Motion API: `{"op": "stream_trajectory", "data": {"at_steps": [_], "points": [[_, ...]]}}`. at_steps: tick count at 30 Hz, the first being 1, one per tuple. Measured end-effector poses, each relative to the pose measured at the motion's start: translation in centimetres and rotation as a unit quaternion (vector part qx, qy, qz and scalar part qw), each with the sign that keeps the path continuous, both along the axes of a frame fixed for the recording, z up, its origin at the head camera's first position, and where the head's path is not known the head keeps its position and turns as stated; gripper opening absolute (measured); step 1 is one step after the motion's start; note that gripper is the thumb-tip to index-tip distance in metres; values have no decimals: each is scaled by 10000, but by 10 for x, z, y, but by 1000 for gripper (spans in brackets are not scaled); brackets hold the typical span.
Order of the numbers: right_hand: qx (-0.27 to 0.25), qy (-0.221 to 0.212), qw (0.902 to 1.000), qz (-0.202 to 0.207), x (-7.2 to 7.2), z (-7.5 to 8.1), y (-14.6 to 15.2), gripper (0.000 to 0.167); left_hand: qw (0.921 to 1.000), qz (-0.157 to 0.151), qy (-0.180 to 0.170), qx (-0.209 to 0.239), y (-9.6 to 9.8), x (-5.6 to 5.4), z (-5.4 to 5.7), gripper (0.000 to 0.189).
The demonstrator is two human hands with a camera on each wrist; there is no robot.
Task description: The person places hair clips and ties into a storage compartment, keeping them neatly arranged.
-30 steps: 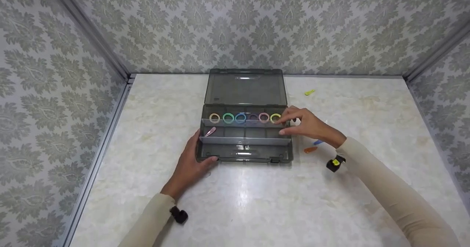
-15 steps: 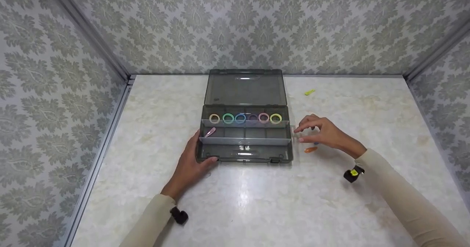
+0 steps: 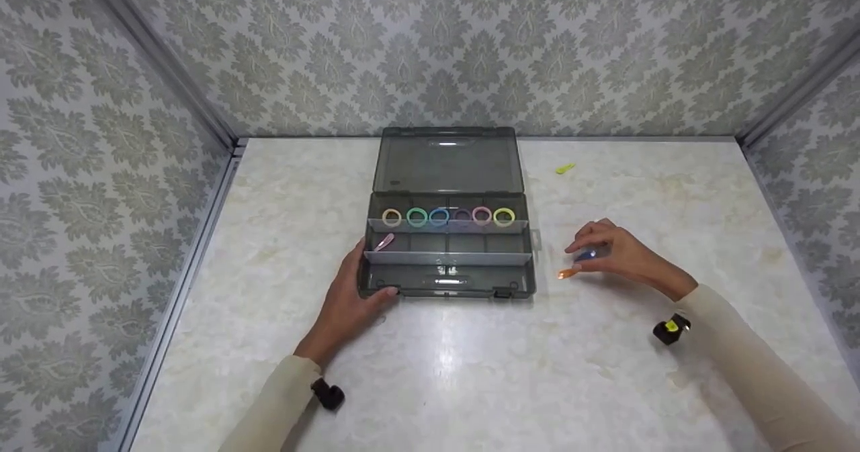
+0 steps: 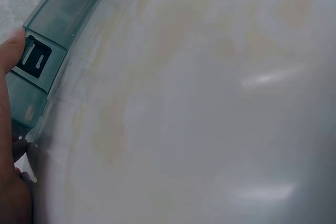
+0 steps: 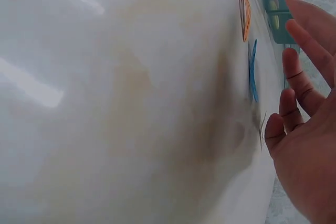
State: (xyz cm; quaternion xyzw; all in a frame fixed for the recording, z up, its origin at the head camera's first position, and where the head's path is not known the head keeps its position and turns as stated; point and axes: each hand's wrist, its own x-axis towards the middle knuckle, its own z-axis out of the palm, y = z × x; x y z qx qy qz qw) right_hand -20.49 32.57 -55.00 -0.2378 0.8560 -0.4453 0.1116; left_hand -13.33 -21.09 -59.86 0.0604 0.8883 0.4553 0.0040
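Note:
A dark see-through compartment box (image 3: 447, 279) stands with its lid raised. My left hand (image 3: 346, 307) grips its front left corner, thumb on the front edge and fingers along the side. To the right of the box, my right hand (image 3: 625, 257) hovers with thumb and fingers apart over a blue snap hair clip (image 3: 586, 255). An orange snap hair clip (image 3: 568, 273) lies beside it, near the thumb. In the right wrist view the fingers are loosely bent, with a gap to the blue clip (image 5: 253, 72) on the table.
Several coloured hair ties (image 3: 504, 217) stand in a row in the box's back section. A pink hair clip (image 3: 385, 242) lies at the middle section's left end. A yellow-green clip (image 3: 565, 168) lies on the table (image 3: 645, 190) at the back right. Patterned walls enclose the table.
My right hand has withdrawn from beside the yellow hair tie, moving right and towards me to the blue and orange clips. The left hand stays on the box.

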Motion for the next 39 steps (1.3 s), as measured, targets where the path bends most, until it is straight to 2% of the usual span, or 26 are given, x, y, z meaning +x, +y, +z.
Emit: {"op": "stream_trajectory", "data": {"at_steps": [11, 20, 25, 39], "points": [[187, 357, 9985, -372, -2, -9, 26, 28, 10000, 51, -49, 11, -1, 1, 0, 115], [506, 224, 9968, -579, -2, -8, 33, 25, 10000, 37, 13, 16, -1, 2, 0, 116], [462, 221, 9972, -544, -4, -13, 37, 24, 10000, -20, 12, 59, -1, 2, 2, 114], [330, 82, 9965, -766, -2, -18, 38, 19, 10000, -34, 16, 34, -2, 2, 2, 115]]}}
